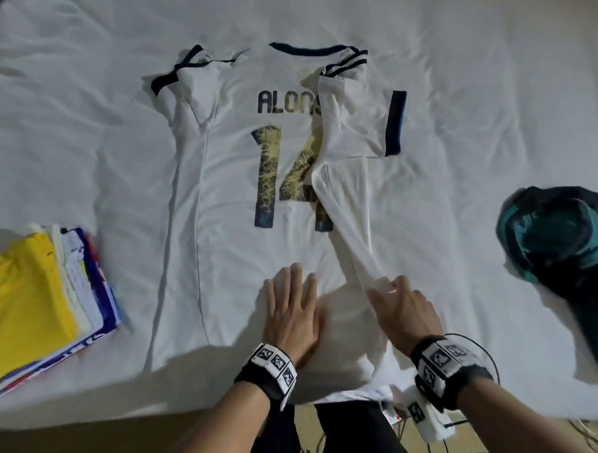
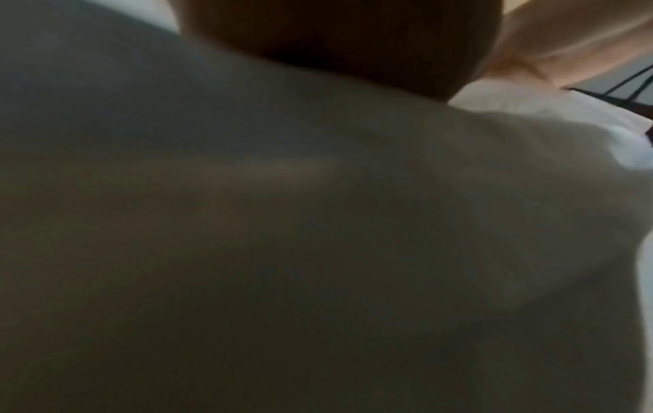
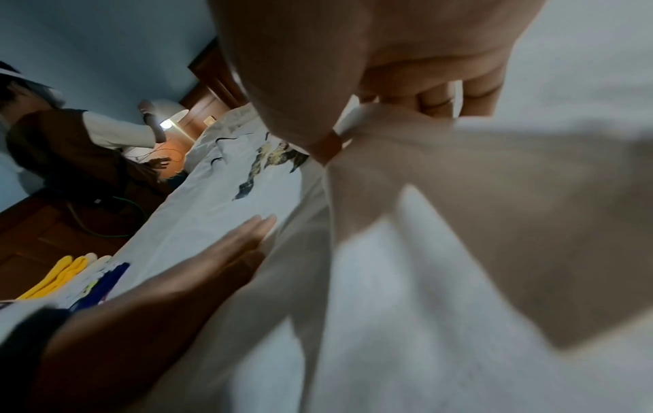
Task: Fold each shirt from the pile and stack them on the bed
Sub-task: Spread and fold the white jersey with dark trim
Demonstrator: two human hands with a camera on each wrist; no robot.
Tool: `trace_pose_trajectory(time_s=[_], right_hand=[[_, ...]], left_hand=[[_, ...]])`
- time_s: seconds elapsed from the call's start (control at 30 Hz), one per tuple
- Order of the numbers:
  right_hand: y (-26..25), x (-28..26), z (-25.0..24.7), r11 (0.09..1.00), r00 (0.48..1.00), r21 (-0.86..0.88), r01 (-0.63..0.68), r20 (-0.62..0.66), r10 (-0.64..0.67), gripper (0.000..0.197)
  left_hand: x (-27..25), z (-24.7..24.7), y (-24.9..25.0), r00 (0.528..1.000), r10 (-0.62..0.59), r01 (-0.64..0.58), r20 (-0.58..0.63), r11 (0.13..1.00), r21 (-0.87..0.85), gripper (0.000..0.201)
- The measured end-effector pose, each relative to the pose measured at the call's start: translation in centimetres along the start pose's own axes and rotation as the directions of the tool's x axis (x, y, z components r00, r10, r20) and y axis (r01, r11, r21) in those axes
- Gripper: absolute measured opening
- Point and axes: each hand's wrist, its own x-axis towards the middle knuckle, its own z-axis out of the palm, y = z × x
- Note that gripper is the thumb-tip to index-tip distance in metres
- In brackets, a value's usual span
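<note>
A white football shirt (image 1: 234,181) with dark lettering and the number 14 lies back-up on the bed. Its right side (image 1: 347,196) is folded over toward the middle. My left hand (image 1: 292,303) lies flat, fingers straight, pressing the shirt's lower middle. My right hand (image 1: 395,295) pinches the folded edge of the shirt near the hem and lifts it slightly; in the right wrist view the fingers (image 3: 434,100) bunch white cloth (image 3: 406,145). The left wrist view is dark, filled with shaded white fabric (image 2: 318,223).
A stack of folded shirts (image 1: 37,299), yellow on top, sits at the bed's left. A crumpled teal and dark shirt (image 1: 562,245) lies at the right. The white bedsheet (image 1: 472,64) spreads all around. The bed's near edge and cables (image 1: 471,427) are below my wrists.
</note>
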Motion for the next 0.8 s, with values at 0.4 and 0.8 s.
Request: trace_pose_trajectory(time_s=[0.4,0.8], right_hand=[[-6.9,-6.0,3.4,0.917,0.926,-0.155,0.369,0.142,-0.349,0.033],[-1.3,-2.6,4.2,0.954,0.997,0.292,-0.068,-0.022,0.078,0.028]], left_hand=[[0.7,-3.5,-1.7,0.884,-0.466,0.297,0.049,0.475,-0.829,0.031],[-1.3,-4.3,2.1,0.824,-0.373,0.554,0.427,0.687,-0.471,0.038]])
